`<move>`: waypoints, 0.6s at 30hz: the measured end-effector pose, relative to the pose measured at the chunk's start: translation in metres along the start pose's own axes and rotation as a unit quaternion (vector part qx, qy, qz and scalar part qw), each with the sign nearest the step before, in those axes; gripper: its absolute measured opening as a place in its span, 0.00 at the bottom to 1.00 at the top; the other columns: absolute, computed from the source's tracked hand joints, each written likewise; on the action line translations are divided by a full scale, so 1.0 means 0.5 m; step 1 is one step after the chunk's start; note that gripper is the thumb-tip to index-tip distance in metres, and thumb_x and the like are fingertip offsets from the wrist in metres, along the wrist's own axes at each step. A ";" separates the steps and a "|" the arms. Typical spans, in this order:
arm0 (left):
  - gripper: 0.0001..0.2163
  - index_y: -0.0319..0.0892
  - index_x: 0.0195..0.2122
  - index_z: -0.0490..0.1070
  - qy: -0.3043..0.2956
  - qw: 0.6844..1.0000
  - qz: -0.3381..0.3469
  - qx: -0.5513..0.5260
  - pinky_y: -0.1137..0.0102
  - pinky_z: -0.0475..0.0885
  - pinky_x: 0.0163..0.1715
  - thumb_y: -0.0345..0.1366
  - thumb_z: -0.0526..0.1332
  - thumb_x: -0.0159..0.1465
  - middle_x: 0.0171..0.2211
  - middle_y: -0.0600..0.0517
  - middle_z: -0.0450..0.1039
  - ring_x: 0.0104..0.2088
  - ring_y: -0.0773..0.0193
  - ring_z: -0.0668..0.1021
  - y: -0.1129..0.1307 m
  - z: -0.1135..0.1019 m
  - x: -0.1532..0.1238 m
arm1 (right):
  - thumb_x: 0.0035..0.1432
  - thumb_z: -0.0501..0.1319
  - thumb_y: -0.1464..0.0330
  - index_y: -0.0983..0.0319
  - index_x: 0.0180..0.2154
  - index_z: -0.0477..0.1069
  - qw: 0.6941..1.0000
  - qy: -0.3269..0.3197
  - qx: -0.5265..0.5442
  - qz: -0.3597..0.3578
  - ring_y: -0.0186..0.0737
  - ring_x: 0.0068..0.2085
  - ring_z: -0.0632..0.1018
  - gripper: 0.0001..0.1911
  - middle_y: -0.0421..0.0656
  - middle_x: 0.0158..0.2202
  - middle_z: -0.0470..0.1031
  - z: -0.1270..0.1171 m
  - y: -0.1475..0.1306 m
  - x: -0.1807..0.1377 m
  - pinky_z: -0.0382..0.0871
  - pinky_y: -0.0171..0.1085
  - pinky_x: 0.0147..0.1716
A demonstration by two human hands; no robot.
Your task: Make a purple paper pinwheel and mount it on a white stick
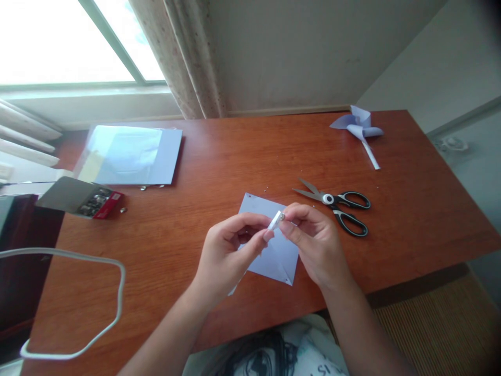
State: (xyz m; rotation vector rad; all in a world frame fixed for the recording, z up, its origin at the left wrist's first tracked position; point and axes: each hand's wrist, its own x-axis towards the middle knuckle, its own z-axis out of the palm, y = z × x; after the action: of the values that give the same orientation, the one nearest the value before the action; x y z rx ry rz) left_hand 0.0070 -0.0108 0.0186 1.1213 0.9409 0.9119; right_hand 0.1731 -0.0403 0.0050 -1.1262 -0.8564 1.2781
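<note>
Pinched between the thumb and fingers of my left hand (235, 248) is a rolled white paper stick (275, 220); its lower end shows below the hand. My right hand (315, 240) is closed on a small silver thumbtack (282, 216), held at the stick's upper end. Whether the tack's point has entered the paper, I cannot tell. Beneath both hands lies a pale blue square of paper (274, 261), with small holes or marks near its corners and crease lines. Black-handled scissors (329, 199) rest with blades apart, right of my right hand.
A finished paper pinwheel (362, 130) lies at the back right. On the left stands an open box of thumbtacks (96, 202), with a loose tack (123, 210) beside it. Sheets in a clear sleeve (133, 156) lie behind. A white cable (121, 292) loops over the front left.
</note>
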 end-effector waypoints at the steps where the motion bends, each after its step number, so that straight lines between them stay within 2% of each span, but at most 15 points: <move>1: 0.04 0.41 0.37 0.82 0.000 1.000 0.002 0.001 0.77 0.72 0.26 0.33 0.72 0.62 0.29 0.52 0.81 0.26 0.70 0.77 -0.001 0.000 0.000 | 0.60 0.71 0.63 0.57 0.34 0.77 1.000 0.006 0.001 0.011 0.32 0.32 0.73 0.07 0.37 0.31 0.75 0.000 -0.001 -0.001 0.70 0.32 0.33; 4: 0.04 0.41 0.37 0.82 0.003 1.000 0.012 0.005 0.76 0.73 0.28 0.33 0.73 0.61 0.30 0.51 0.82 0.28 0.68 0.79 -0.006 0.000 -0.001 | 0.58 0.72 0.59 0.58 0.34 0.77 0.999 0.022 0.000 0.031 0.33 0.30 0.72 0.10 0.38 0.30 0.75 -0.001 -0.003 -0.003 0.68 0.33 0.30; 11: 0.04 0.41 0.39 0.82 -0.005 0.998 0.033 0.047 0.75 0.73 0.28 0.34 0.71 0.63 0.32 0.50 0.82 0.29 0.67 0.79 -0.012 0.002 -0.003 | 0.55 0.74 0.62 0.58 0.32 0.77 0.995 0.005 0.065 0.076 0.31 0.29 0.68 0.10 0.37 0.28 0.72 0.000 -0.006 -0.002 0.64 0.32 0.29; 15: 0.05 0.40 0.38 0.82 0.004 0.998 0.019 0.059 0.75 0.72 0.27 0.36 0.69 0.65 0.30 0.51 0.81 0.27 0.68 0.78 -0.011 0.002 -0.001 | 0.56 0.72 0.60 0.58 0.31 0.74 0.995 -0.004 0.086 0.053 0.32 0.28 0.66 0.11 0.37 0.26 0.67 -0.003 -0.018 0.001 0.62 0.34 0.29; 18: 0.07 0.40 0.39 0.82 0.011 0.999 -0.003 0.041 0.74 0.73 0.28 0.38 0.68 0.66 0.30 0.50 0.81 0.28 0.67 0.78 -0.007 0.000 0.004 | 0.57 0.71 0.59 0.58 0.32 0.73 0.998 0.012 0.057 0.039 0.32 0.28 0.66 0.12 0.37 0.26 0.67 -0.009 -0.020 0.003 0.61 0.34 0.28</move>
State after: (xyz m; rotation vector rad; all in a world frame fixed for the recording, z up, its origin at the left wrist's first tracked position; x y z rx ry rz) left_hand 0.0082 -0.0097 0.0151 1.1787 1.0066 0.8896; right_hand 0.1806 -0.0392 0.0132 -1.0901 -0.7178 1.3569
